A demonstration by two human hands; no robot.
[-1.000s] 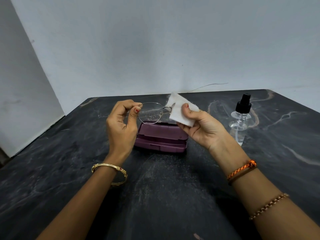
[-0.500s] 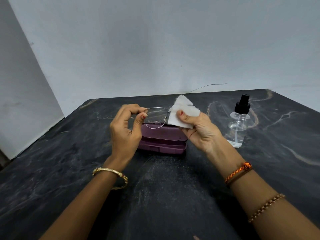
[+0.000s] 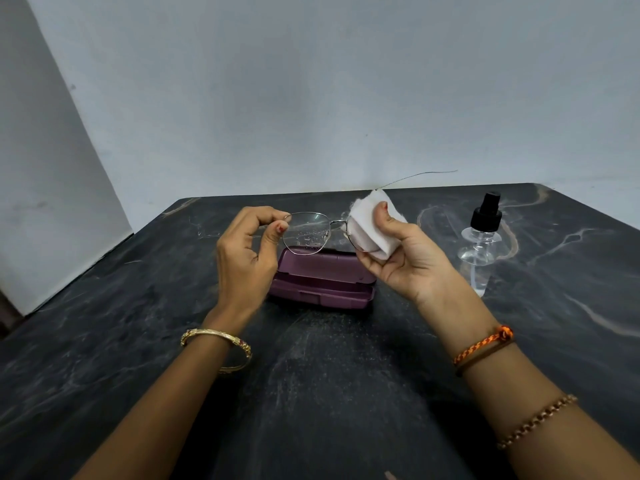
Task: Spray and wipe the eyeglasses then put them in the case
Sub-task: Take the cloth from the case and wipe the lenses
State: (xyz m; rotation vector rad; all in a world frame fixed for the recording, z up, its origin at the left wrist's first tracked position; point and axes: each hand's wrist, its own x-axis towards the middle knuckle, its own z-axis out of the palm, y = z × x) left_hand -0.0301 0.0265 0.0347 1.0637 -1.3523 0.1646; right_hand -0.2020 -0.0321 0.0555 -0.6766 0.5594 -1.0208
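Thin metal-framed eyeglasses hang in the air above the purple case. My left hand pinches the left rim; that lens carries droplets. My right hand grips a folded white cloth wrapped over the right lens, thumb pressed on top, so that lens is hidden. One temple arm sticks up and to the right behind the cloth. The case lies on the dark marbled table, its lid down as far as I can see. A clear spray bottle with a black nozzle stands upright to the right of my right hand.
Pale walls stand close behind the table's far edge and along its left side. Bracelets circle both wrists.
My right hand has slid the cloth fully over the right lens, with the thumb now higher on it. The glasses have shifted slightly; the left hand keeps its pinch on the rim.
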